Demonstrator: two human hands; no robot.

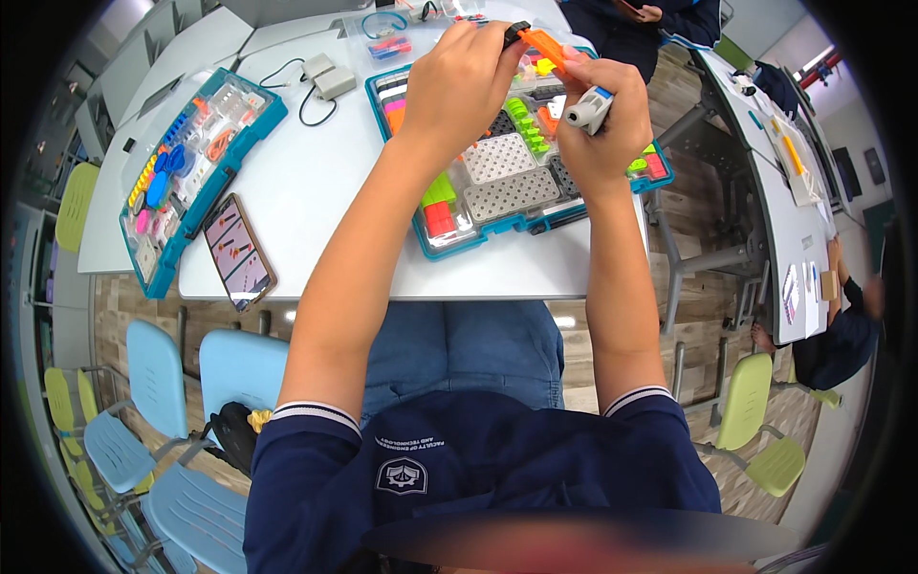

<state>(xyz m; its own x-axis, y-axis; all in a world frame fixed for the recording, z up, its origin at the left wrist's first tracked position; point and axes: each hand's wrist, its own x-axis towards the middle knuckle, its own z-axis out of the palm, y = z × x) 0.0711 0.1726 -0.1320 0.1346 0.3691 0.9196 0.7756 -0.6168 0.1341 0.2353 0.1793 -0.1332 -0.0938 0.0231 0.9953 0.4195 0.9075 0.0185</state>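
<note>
Head view: orange strip (pixel 543 48) and black piece (pixel 516 34) were held up together

At the far side of the table (pixel 316 201), above the open parts case (pixel 442 249), the black piece was pinched by the left hand (pixel 457 91) and the strip's right end was grasped by the right hand (pixel 612 100). Contact was seen at the strip's left end; whether the two were joined could not be told. A grey cylinder (pixel 587 111) was also tucked into the right hand, by which finger freedom was probably limited. For good control, it was judged best that the black piece be steadied, the strip be squared to it, and pressure be applied gently and close to the contact, lest the strip be twisted.
</note>
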